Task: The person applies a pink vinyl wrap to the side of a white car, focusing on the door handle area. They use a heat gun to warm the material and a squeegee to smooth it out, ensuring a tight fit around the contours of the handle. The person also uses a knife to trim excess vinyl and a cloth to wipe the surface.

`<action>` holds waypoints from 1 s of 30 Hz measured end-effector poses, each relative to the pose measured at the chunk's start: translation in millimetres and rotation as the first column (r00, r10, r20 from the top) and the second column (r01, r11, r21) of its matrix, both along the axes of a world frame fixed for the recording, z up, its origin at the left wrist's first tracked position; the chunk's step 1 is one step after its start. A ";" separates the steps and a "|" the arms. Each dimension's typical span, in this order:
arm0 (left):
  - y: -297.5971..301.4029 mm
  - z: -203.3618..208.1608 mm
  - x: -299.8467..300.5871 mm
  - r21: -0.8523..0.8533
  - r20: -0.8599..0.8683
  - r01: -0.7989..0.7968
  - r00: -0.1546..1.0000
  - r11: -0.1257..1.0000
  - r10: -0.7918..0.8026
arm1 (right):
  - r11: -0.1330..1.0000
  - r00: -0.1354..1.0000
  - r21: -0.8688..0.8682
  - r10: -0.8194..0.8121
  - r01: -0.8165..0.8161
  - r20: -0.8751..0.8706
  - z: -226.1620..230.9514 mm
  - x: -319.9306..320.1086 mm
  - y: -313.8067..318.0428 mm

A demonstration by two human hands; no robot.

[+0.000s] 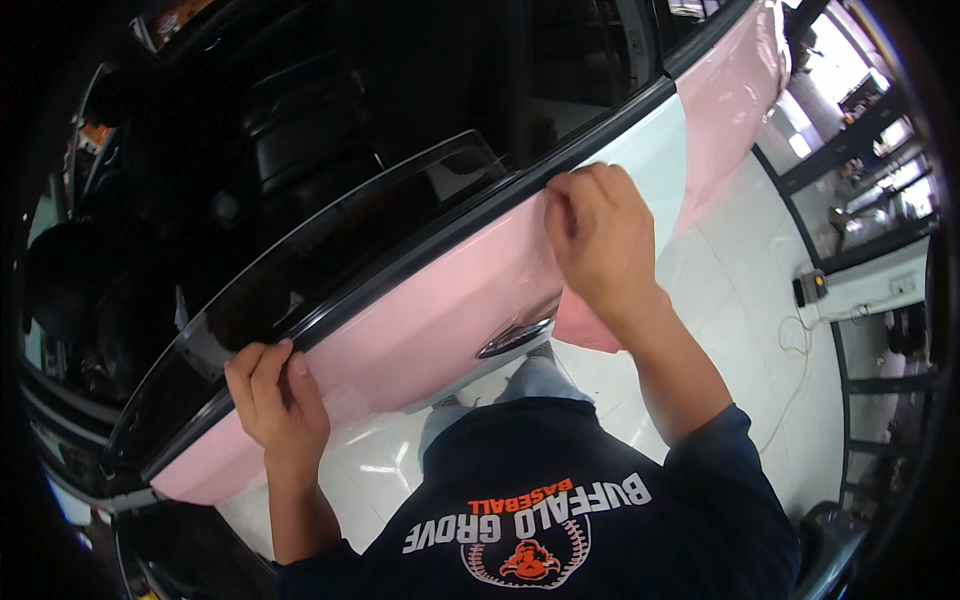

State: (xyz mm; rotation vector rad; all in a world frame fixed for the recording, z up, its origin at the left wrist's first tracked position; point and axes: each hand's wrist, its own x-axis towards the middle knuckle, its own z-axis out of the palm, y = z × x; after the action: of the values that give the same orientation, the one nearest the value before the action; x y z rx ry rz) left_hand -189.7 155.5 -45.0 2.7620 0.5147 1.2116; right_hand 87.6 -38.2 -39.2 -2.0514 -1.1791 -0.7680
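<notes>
Evidently, pink film (430, 285) covers the door mostly above and left of the chrome handle (515, 338), its loose flap (588, 326) just right of it. Up and right of the handle, the right hand (605, 235) looks pinched on the film; well left of it, the left hand (280, 410) curls, its grip unclear. Uneven tension could crease or tear the film.

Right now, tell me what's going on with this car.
A person's bare left hand and right hand are at the upper edge of a smooth pink door covering, by the long black window trim. The fingers are curled, but their exact grip is hidden. Just beyond the right hand, a pale mint-white panel area shows no pink, and a pink flap hangs below that hand.
</notes>
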 end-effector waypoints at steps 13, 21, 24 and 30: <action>33.2 14.3 -25.8 -0.070 0.045 0.179 0.983 0.981 -0.176 | 0.971 0.998 0.234 -0.042 0.049 -0.036 -17.4 1.5 15.4; 31.7 11.7 -28.2 -0.072 0.031 0.118 0.993 0.990 -0.116 | 0.972 0.999 0.229 0.045 -0.048 0.016 -18.5 4.1 13.9; 34.6 10.4 -29.3 -0.031 0.020 0.117 0.993 0.993 -0.117 | 0.974 0.997 0.217 0.066 -0.073 0.041 -15.3 0.8 13.1; 35.2 8.6 -28.3 -0.019 0.010 0.106 0.994 0.994 -0.106 | 0.974 0.990 0.196 0.091 -0.111 0.111 -12.7 2.0 9.9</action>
State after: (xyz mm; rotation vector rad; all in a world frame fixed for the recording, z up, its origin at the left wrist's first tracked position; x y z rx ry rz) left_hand -218.0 190.7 -36.4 2.7276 0.3713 1.1888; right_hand 89.7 -28.4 -51.9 -1.7907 -1.1991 -0.9123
